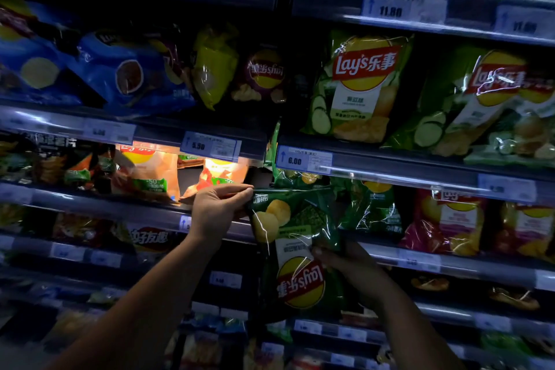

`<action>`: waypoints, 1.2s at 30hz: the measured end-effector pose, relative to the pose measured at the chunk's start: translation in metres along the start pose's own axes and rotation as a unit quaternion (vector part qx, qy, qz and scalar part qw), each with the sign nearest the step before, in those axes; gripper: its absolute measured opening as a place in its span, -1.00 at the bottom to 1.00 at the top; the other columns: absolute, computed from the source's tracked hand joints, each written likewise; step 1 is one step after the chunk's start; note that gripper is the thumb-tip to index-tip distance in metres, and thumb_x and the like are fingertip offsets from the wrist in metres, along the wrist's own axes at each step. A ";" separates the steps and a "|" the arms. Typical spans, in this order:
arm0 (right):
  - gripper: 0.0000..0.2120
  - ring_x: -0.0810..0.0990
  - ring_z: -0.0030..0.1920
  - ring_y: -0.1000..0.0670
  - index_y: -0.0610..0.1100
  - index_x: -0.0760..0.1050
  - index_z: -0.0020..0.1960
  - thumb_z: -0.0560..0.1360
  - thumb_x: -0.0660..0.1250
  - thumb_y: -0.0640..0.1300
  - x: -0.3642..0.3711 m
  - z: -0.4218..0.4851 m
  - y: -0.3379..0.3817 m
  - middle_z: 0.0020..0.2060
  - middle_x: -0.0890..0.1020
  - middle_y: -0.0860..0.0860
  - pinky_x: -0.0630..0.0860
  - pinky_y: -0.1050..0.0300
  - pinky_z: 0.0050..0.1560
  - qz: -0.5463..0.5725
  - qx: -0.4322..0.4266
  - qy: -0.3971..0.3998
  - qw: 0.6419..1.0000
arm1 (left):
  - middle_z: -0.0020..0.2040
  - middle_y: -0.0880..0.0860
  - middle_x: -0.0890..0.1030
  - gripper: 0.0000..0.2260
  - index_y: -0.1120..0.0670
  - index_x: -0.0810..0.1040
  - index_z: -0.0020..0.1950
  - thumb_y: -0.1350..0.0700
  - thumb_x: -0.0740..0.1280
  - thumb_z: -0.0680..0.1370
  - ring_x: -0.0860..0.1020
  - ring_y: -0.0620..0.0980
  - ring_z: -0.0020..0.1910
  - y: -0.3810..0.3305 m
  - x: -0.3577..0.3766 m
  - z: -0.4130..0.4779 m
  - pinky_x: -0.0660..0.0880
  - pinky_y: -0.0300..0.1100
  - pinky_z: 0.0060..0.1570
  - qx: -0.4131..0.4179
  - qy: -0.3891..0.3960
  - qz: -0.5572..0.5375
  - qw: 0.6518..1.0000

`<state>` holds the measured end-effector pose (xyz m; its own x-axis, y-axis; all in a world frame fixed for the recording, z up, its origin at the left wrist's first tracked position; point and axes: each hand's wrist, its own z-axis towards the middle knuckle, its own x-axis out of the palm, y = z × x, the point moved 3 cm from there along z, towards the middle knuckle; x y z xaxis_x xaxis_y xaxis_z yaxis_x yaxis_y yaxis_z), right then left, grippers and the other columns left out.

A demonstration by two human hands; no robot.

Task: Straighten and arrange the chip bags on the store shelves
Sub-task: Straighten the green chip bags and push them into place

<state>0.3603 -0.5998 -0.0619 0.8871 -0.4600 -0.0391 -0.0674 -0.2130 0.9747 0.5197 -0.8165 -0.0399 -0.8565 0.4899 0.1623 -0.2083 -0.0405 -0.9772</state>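
Observation:
A dark green chip bag (295, 246) hangs upside down in front of the shelves, its logo inverted near the bottom. My left hand (217, 210) pinches the bag's upper left corner. My right hand (348, 267) grips the bag's right side at mid height. The bag sits in front of the shelf edge (420, 258) below the 6.00 price tag (303, 159). Behind it more green bags (372, 207) stand on that shelf.
Light green cucumber bags (360, 87) stand upright on the shelf above right. Blue bags (129, 75) lie tilted at upper left beside an upside-down purple bag (264, 75). Orange bags (150, 171) sit left of my left hand. Pink bags (444, 219) stand at right.

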 end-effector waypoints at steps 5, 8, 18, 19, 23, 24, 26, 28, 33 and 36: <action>-0.58 0.75 -0.01 -0.20 -0.11 0.63 0.15 0.33 0.56 -0.02 -0.011 0.004 0.003 -0.08 0.78 -0.11 0.65 -0.17 0.10 0.078 0.012 -0.062 0.995 | -0.04 0.21 0.74 -0.69 0.17 0.67 0.10 0.00 0.23 0.67 0.69 0.16 -0.05 0.014 0.015 -0.003 0.62 -0.11 -0.13 -0.143 0.045 -0.006 0.989; -0.83 0.69 -0.18 -0.03 -0.04 0.55 0.00 0.46 0.50 -0.11 -0.014 0.009 0.017 -0.23 0.70 0.03 0.61 0.11 -0.27 0.097 0.006 -0.133 0.986 | 0.02 0.16 0.73 -0.62 0.15 0.69 0.07 -0.15 0.35 0.57 0.67 0.16 0.01 0.026 0.033 -0.018 0.59 0.01 0.02 -0.186 0.176 0.098 0.962; -0.73 0.59 0.02 0.06 0.18 0.49 0.03 0.44 0.52 -0.01 -0.027 0.015 0.016 -0.05 0.61 0.20 0.50 0.04 0.15 -0.021 -0.029 -0.144 0.989 | -0.08 0.06 0.77 -0.77 0.09 0.74 0.03 0.13 0.58 0.39 0.73 0.06 -0.04 0.022 0.041 -0.012 0.66 0.07 0.06 -0.060 0.142 0.191 0.969; -0.74 0.59 0.04 0.03 0.17 0.49 0.03 0.44 0.53 0.01 -0.029 0.016 0.013 -0.05 0.60 0.20 0.51 0.06 0.10 -0.065 -0.035 -0.164 0.984 | -0.08 0.05 0.77 -0.77 0.08 0.74 0.03 0.12 0.58 0.39 0.73 0.05 -0.04 0.023 0.042 -0.009 0.66 0.07 0.06 -0.054 0.130 0.191 0.971; -0.72 0.58 -0.05 0.09 0.00 0.52 0.11 0.47 0.50 0.03 -0.030 0.019 0.012 -0.07 0.59 0.14 0.43 0.27 -0.18 -0.178 -0.057 -0.235 0.954 | -0.05 0.04 0.76 -0.72 0.10 0.71 0.08 0.10 0.57 0.40 0.72 0.01 -0.05 0.030 0.053 0.006 0.66 -0.03 0.03 -0.046 0.095 0.187 0.977; -0.69 0.59 -0.04 0.10 -0.05 0.54 0.15 0.48 0.49 0.02 -0.031 0.022 0.013 -0.05 0.60 0.12 0.45 0.26 -0.16 -0.188 -0.064 -0.245 0.949 | -0.03 0.05 0.75 -0.71 0.12 0.70 0.10 0.10 0.56 0.41 0.71 0.00 -0.04 0.030 0.058 0.009 0.65 -0.05 0.03 -0.048 0.088 0.182 0.978; -0.63 0.63 0.10 0.02 -0.11 0.54 0.27 0.51 0.47 -0.04 -0.032 0.030 0.014 0.09 0.66 0.02 0.52 0.18 0.02 -0.194 -0.076 -0.248 0.946 | 0.03 0.08 0.73 -0.67 0.14 0.66 0.18 0.16 0.52 0.43 0.70 0.04 0.02 0.032 0.066 0.015 0.63 -0.02 0.09 -0.067 0.085 0.163 0.981; -0.61 0.60 0.26 -0.03 -0.13 0.50 0.36 0.55 0.43 -0.16 -0.031 0.036 0.013 0.25 0.63 -0.06 0.49 0.13 0.19 -0.185 -0.068 -0.228 0.954 | 0.10 0.12 0.71 -0.61 0.16 0.61 0.28 0.29 0.44 0.45 0.68 0.11 0.12 0.039 0.070 0.020 0.58 0.03 0.21 -0.102 0.101 0.148 0.978; -0.56 0.49 0.42 -0.05 -0.12 0.46 0.41 0.56 0.32 -0.34 -0.029 0.042 0.008 0.38 0.55 -0.11 0.40 0.15 0.29 -0.170 -0.049 -0.194 0.965 | 0.20 0.05 0.69 -0.46 0.10 0.54 0.37 0.25 0.42 0.38 0.63 0.07 0.23 0.071 0.065 0.034 0.49 0.13 0.35 -0.097 0.146 0.189 0.966; -0.57 0.50 0.40 -0.03 -0.10 0.47 0.41 0.56 0.31 -0.32 -0.030 0.042 0.009 0.35 0.56 -0.05 0.42 0.14 0.23 -0.164 -0.047 -0.205 0.964 | 0.25 0.04 0.66 -0.51 0.09 0.52 0.39 0.26 0.45 0.46 0.62 0.02 0.22 0.067 0.069 0.034 0.49 0.03 0.35 -0.073 0.155 0.237 0.956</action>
<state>0.3144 -0.6240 -0.0613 0.5975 -0.6874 -0.4129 0.2443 -0.3343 0.9102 0.4307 -0.8156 -0.0898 -0.6517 0.6825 -0.3308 0.2567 -0.2118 -0.9430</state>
